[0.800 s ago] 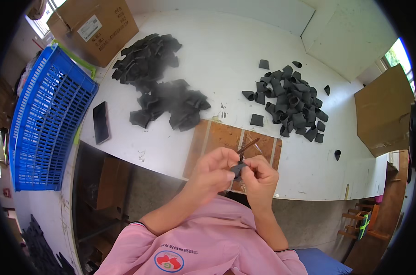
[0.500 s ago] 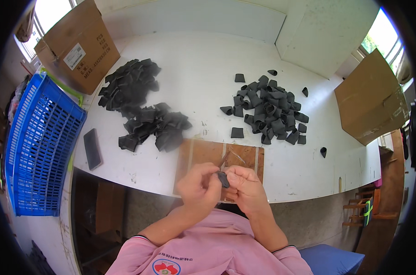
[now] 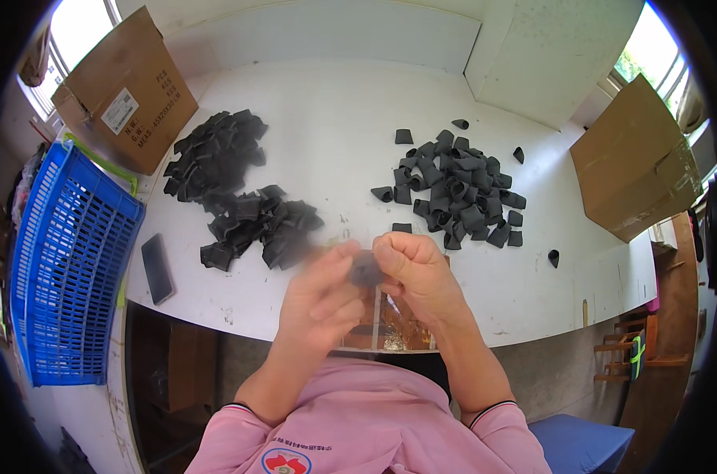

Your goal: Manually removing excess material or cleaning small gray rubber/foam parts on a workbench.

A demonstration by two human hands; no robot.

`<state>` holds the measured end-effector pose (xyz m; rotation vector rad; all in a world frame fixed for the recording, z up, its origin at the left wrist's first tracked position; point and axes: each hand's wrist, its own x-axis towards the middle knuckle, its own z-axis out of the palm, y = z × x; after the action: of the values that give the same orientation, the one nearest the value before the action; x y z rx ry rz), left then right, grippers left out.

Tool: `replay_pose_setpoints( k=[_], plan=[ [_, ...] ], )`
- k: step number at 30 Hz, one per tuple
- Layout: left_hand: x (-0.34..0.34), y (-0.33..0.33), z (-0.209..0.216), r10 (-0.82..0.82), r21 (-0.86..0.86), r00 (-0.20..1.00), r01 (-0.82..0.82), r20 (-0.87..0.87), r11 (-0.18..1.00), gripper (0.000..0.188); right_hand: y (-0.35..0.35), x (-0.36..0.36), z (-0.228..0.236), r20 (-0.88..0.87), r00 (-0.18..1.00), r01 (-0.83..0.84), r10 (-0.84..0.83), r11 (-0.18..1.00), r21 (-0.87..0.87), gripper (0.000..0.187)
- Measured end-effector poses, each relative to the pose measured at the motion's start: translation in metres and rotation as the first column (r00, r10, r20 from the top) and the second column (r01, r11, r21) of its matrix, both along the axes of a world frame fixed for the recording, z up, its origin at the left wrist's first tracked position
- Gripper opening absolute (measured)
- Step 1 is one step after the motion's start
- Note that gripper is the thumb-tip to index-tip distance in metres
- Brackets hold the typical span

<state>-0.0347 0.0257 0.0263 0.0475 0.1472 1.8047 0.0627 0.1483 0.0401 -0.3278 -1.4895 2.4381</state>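
Note:
A small black fabric sleeve (image 3: 366, 270) is between my hands above the brown board (image 3: 380, 324), smeared by motion. My right hand (image 3: 414, 272) is closed, with thumb and fingertips pinching the sleeve's right edge. My left hand (image 3: 324, 296) is at the sleeve's left side, so blurred that I cannot tell whether its fingers grip it. Left of the board lies a pile of flat-looking black pieces (image 3: 255, 225), joined to a bigger heap (image 3: 216, 154) behind. To the right is a pile of short, tube-like black sleeves (image 3: 461, 186), some with their hollow ends showing.
A dark phone (image 3: 158, 268) lies near the white table's (image 3: 327, 118) left edge, beside a blue plastic basket (image 3: 78, 268). Cardboard boxes stand at the back left (image 3: 129, 95) and at the right (image 3: 635, 162). One loose sleeve (image 3: 553, 258) lies apart near the right.
Both hands have moved up and away from my body with the sleeve, now covering more of the board. The left hand has become blurred. The piles look the same.

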Motion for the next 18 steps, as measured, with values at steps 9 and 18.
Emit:
replay_pose_setpoints(
  k=[9,18],
  plan=[
    [0.011,0.000,-0.011,0.096,-0.151,0.946,-0.149,-0.309,0.977,0.018,0.000,0.009,-0.023,0.015,1.000,-0.013,0.014,0.998,-0.058,0.024],
    [0.009,0.013,0.015,0.352,0.343,-0.070,-0.456,-0.934,0.821,0.024,-0.014,0.024,0.002,-0.351,0.848,0.509,-0.397,0.424,0.749,0.028]
  ],
)
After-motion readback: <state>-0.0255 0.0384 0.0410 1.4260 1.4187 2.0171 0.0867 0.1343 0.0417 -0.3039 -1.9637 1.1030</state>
